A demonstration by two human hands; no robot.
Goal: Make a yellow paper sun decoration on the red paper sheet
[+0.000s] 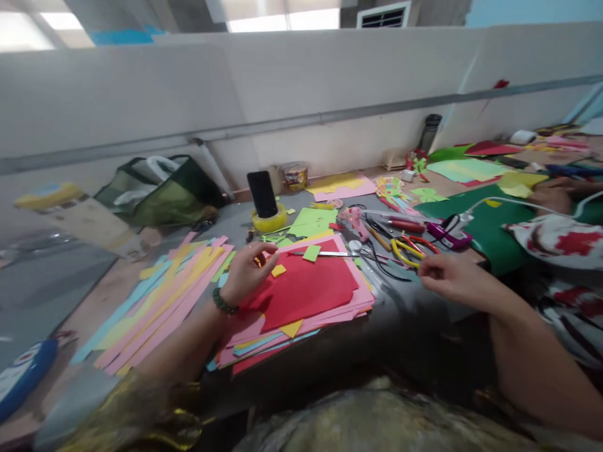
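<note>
Paper stack (242,333) lies under a red sheet (311,295), with coloured strips (174,301) left of that sheet. The left hand (247,273) is at the sheet's left edge, thumb and fingers apart; the right hand (438,276), right of the sheet, has fingers curled together, and whether they hold anything I cannot tell. Yellow-handled pliers (414,252) lie right of the sheet, near that hand. On the sheet, a metal tool (334,253) overlaps a green square (311,253); a smaller yellow square (279,271) sits just beside the left fingertips. The step seems to be handling small cut pieces; lifting one would call for a fine pinch.
</note>
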